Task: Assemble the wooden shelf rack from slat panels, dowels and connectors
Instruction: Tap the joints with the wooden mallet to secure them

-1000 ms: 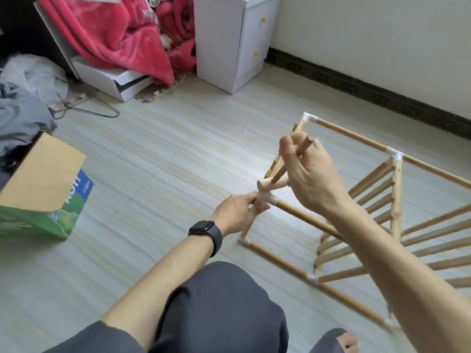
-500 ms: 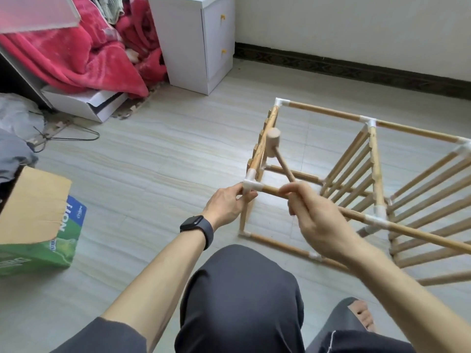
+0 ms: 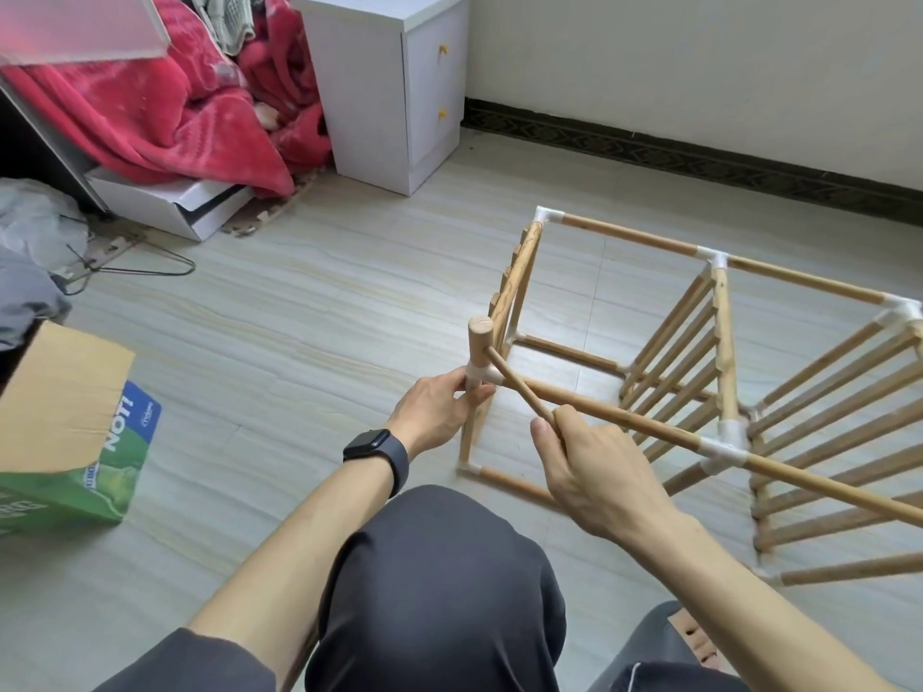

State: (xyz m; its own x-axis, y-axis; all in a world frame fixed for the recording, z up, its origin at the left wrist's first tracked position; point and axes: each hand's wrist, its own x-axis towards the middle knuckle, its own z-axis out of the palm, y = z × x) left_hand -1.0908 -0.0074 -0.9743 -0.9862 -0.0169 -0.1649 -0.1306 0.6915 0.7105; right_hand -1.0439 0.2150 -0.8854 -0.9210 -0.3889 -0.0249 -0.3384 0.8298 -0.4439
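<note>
Seating a corner joint looks like the step in hand. The right hand [image 3: 594, 467], fingers wrapped round the thin handle, sets the small wooden mallet [image 3: 478, 342] with its round head on the white plastic connector [image 3: 487, 376]. The left hand [image 3: 439, 407] pinches that connector atop the corner post [image 3: 470, 437]. The rack [image 3: 719, 342], made of smooth pale round dowels, lies on its side from centre toward 3 o'clock. The next move probably calls for short, square taps with the joint braced.
</note>
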